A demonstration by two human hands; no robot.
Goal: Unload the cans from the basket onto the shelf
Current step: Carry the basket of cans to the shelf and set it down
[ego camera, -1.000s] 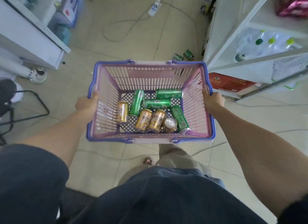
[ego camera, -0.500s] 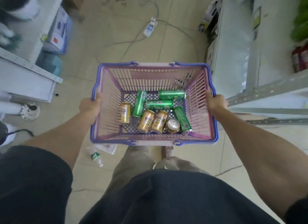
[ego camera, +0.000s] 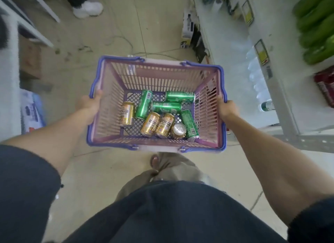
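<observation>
I carry a pink basket point(ego camera: 157, 76) with a purple rim at waist height over the floor. My left hand point(ego camera: 89, 105) grips its left rim and my right hand point(ego camera: 226, 109) grips its right rim. On the basket's bottom lie several cans: green ones point(ego camera: 144, 104) toward the far side and right, gold ones point(ego camera: 127, 113) toward the near side, one gold can point(ego camera: 179, 130) standing with its silver top up. A white shelf unit point(ego camera: 235, 49) rises on the right.
The right shelf holds green packs point(ego camera: 318, 29), red packs point(ego camera: 325, 87) and water bottles point(ego camera: 256, 80). A cable point(ego camera: 126, 42) runs across the tiled floor. Another person's white shoe point(ego camera: 88, 8) is at the far end. White shelving point(ego camera: 12, 65) and boxes point(ego camera: 31, 110) line the left.
I have walked forward along the aisle with the basket. The right shelf has come closer and higher shelves have come into view. Both hands keep the same hold, and the cans lie as before.
</observation>
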